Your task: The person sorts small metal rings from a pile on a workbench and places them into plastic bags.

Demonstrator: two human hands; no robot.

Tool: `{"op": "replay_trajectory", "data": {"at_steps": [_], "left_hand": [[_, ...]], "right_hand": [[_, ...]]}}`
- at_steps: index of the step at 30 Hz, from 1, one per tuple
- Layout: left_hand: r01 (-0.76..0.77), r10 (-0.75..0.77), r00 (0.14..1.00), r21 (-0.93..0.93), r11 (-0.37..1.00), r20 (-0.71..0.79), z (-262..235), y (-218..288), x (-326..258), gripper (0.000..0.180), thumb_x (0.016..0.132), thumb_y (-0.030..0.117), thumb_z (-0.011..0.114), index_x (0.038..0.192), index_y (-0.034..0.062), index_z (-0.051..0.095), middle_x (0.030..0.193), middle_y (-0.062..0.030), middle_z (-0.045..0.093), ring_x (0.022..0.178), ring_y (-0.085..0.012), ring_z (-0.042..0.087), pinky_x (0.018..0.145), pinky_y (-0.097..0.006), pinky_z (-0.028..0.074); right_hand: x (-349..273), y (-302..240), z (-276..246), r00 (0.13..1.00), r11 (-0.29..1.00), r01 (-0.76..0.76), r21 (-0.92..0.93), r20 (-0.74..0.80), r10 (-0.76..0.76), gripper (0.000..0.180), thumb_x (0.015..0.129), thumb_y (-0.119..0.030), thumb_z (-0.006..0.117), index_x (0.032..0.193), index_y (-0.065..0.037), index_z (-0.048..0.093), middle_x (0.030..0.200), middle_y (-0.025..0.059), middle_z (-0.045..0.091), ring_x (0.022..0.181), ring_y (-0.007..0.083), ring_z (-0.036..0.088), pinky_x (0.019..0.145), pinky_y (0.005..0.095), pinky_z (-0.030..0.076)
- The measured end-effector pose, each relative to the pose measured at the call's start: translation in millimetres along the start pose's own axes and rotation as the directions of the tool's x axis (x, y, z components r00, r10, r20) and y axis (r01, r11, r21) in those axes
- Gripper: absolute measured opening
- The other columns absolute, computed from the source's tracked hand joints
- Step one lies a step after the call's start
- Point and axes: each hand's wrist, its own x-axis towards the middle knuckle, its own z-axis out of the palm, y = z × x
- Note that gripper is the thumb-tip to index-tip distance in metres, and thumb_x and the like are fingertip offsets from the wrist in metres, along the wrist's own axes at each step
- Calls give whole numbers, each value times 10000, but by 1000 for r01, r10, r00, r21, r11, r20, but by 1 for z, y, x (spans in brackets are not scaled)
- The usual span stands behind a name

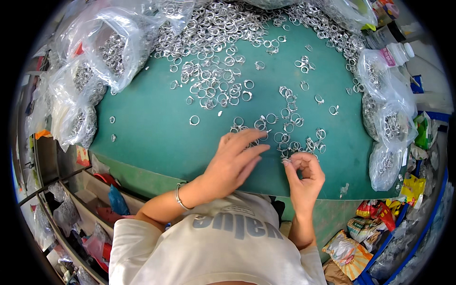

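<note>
Many small silver metal rings (209,90) lie scattered over a green table (152,123), with a dense heap of rings (223,23) at the far side. My left hand (232,161) rests flat near the front edge, fingers spread, fingertips touching a few loose rings (259,126). My right hand (304,173) is curled just beside it, thumb and forefinger pinching one small ring (287,161). A thin bracelet (179,197) sits on my left wrist.
Clear plastic bags of rings (109,47) pile along the left edge, and more clear bags of rings (389,118) along the right. White bottles (394,52) stand at the far right. Shelves with bags (76,209) sit lower left; colourful packets (375,218) lower right.
</note>
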Motion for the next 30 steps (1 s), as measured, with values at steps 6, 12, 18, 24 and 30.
{"op": "replay_trajectory", "data": {"at_steps": [6, 12, 18, 24, 30], "left_hand": [[245, -272, 962, -468, 849, 9, 10, -1, -17, 150, 807, 24, 666, 957, 19, 663, 803, -130, 631, 722, -263, 618, 653, -333, 494], [483, -526, 848, -510, 712, 69, -26, -12, -47, 135, 851, 67, 656, 969, 7, 633, 829, -82, 631, 698, -153, 590, 636, -272, 495], [459, -589, 806, -686, 564, 55, -37, -12, -56, 162, 866, 71, 644, 998, -18, 616, 871, -70, 604, 687, -135, 600, 617, -258, 517], [511, -694, 706, -575, 639, -145, -79, -43, -76, 80, 852, 52, 653, 902, -11, 653, 879, -76, 637, 743, -137, 629, 648, -259, 529], [683, -269, 620, 339, 648, -737, -178, -163, -116, 164, 725, 16, 707, 872, 17, 633, 845, -136, 631, 773, -285, 600, 723, -368, 486]], "right_hand": [[0, -9, 21, 956, 995, -58, 81, 292, 32, 194, 760, 128, 636, 938, 51, 631, 995, 94, 590, 831, 130, 594, 717, 230, 499], [13, -1, 28, 925, 985, -33, 168, 379, -33, 194, 791, 155, 575, 955, 57, 608, 1027, 98, 552, 849, 132, 591, 717, 235, 503], [3, -11, 80, 803, 989, 49, 136, 583, -120, 220, 760, 146, 628, 962, 64, 605, 1023, 111, 540, 858, 150, 607, 691, 230, 520], [2, -22, 93, 816, 990, -86, 112, 578, 5, 272, 780, 148, 595, 1037, 63, 594, 1114, 141, 515, 910, 182, 613, 756, 264, 524], [9, -15, 46, 872, 964, 197, -177, 480, -90, 230, 757, 104, 604, 976, 36, 615, 998, 140, 611, 873, 225, 606, 765, 311, 485]]}}
